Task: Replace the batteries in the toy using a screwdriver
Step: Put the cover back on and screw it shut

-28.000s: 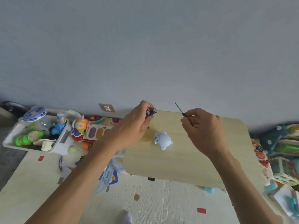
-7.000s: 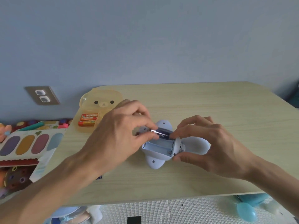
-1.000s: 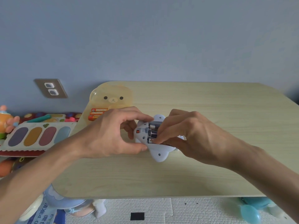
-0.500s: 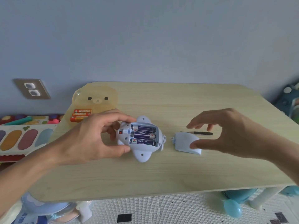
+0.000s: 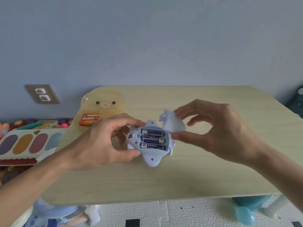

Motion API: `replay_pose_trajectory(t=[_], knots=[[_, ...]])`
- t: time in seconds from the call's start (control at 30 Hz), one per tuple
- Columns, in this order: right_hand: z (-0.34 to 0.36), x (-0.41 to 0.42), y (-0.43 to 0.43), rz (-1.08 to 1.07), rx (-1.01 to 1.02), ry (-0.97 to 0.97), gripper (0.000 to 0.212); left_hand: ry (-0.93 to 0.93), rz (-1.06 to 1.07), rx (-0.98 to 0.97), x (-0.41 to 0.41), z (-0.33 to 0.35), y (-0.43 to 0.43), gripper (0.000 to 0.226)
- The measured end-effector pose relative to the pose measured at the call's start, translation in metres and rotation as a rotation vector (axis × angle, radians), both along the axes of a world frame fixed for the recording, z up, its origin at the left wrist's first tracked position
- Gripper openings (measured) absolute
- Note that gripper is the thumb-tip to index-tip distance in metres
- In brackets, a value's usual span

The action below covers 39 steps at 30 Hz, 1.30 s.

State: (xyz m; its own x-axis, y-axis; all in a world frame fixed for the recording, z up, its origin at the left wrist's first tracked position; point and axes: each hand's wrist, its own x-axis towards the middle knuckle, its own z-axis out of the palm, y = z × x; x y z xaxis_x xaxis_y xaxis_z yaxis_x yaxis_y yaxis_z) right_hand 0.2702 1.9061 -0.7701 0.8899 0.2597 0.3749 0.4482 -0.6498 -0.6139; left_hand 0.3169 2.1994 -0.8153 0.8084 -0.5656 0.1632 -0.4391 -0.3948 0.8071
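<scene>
The pale blue toy (image 5: 151,158) lies belly-up on the wooden table (image 5: 180,177), its battery bay uncovered. Three purple batteries (image 5: 152,139) sit side by side in the bay. My left hand (image 5: 105,145) grips the toy's left end between thumb and fingers. My right hand (image 5: 218,131) holds the pale blue battery cover (image 5: 172,122) tilted just above the toy's right end. The screwdriver is hidden from view.
A translucent yellow bear-face tray (image 5: 105,104) at the table's back left holds orange batteries (image 5: 89,119). A colourful toy keyboard (image 5: 29,143) lies left of the table. A wall socket (image 5: 41,94) is behind it. Teal and blue toys lie on the floor mat (image 5: 180,213) below.
My right hand has picked the cover up off the table and brought it left, over the toy's right end. My left hand keeps its hold on the toy.
</scene>
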Motion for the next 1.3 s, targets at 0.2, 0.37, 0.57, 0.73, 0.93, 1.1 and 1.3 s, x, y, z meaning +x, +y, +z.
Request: replay_pose_trajectory(t=[0.2,0.37,0.57,0.73,0.93,1.1,1.3], knots=[[-0.013,0.004,0.043,0.098,0.024,0.018,0.041,-0.048,0.000,0.050,-0.002,0.005,-0.002,0.043],[-0.020,0.002,0.035,0.047,-0.106,-0.011,0.041,0.004,-0.010,0.005,-0.001,0.004,-0.001,0.054],[-0.020,0.001,0.028,0.031,-0.042,0.087,0.040,0.046,0.000,0.008,0.000,0.004,-0.004,0.058],[-0.025,-0.001,0.032,0.035,0.035,0.107,0.037,0.287,0.030,-0.095,-0.003,0.012,-0.005,0.037],[-0.029,-0.001,0.031,0.055,0.025,0.080,0.036,0.393,0.143,-0.213,-0.004,0.014,-0.015,0.036],[-0.033,0.000,0.029,0.061,0.068,0.085,0.034,0.276,0.189,-0.109,-0.003,0.010,-0.012,0.035],[-0.028,-0.002,0.019,0.048,0.107,0.107,0.045,0.275,0.026,-0.081,-0.007,0.000,-0.011,0.070]])
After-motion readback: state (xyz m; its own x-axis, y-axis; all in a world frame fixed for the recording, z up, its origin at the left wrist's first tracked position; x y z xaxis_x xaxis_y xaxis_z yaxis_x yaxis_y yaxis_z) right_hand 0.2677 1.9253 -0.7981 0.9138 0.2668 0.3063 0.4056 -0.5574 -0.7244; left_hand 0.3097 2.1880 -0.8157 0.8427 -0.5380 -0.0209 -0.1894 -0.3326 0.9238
